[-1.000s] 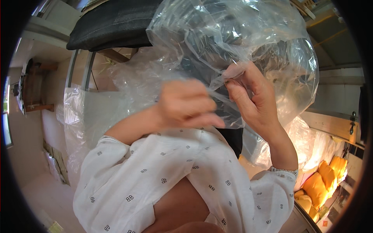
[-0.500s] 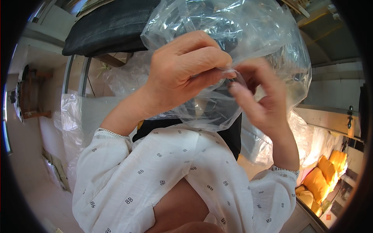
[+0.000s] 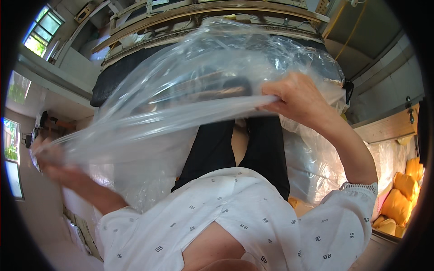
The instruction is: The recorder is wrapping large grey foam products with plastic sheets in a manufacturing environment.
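A large piece of clear plastic film (image 3: 181, 86) stretches across in front of me above my lap; I cannot tell whether it is a bag or a sheet. One end of its pulled edge is bunched in my right hand (image 3: 296, 97), which is closed round it. Far out to the left, my left hand (image 3: 50, 156) is blurred by motion, and the taut edge runs into its closed fingers. Between the two hands the film is drawn into long folds. Its far part billows over a dark padded surface (image 3: 105, 86).
More clear plastic (image 3: 316, 162) hangs down around my legs. Beyond the dark surface is a wooden-framed structure (image 3: 212, 10). To the right are a wooden beam (image 3: 389, 124) with a metal latch and several yellow bundles (image 3: 398, 201). Windows (image 3: 43, 31) are at the left.
My hands were together at the film, pinching and working it. Now they are wide apart, the left swung far left, the film pulled out between them. My view takes in more of the far side.
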`<state>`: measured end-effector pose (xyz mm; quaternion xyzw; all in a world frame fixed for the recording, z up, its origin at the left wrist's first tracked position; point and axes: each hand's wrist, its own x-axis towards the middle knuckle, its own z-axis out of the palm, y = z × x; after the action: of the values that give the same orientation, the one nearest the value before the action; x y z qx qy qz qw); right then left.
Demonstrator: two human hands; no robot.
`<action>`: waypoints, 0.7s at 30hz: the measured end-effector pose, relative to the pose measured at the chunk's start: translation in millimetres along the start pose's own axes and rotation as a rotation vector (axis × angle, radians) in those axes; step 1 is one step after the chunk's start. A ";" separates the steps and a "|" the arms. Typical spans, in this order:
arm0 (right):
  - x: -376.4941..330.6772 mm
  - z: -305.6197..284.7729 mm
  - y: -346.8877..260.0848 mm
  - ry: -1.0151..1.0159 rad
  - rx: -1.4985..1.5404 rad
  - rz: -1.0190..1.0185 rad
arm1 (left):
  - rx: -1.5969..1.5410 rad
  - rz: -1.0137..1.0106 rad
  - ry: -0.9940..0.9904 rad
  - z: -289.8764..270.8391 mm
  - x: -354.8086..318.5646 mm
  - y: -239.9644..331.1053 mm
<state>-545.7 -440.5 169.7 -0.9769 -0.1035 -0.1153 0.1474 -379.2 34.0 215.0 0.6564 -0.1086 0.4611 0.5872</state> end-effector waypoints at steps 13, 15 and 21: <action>-472.3 14.8 184.5 -0.789 -0.673 1.055 | 0.434 0.388 -0.437 88.8 93.2 -163.2; -560.2 -40.4 177.2 -1.099 -0.703 1.406 | 0.392 0.190 -0.513 151.8 39.0 -214.2; -451.5 -194.0 226.2 -0.011 -1.167 1.388 | 0.545 0.102 -0.535 214.2 5.5 -316.0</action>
<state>-959.9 -788.4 174.8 -0.7397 0.5828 -0.0301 -0.3350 -57.7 -59.7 31.7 0.8793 -0.1637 0.3141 0.3185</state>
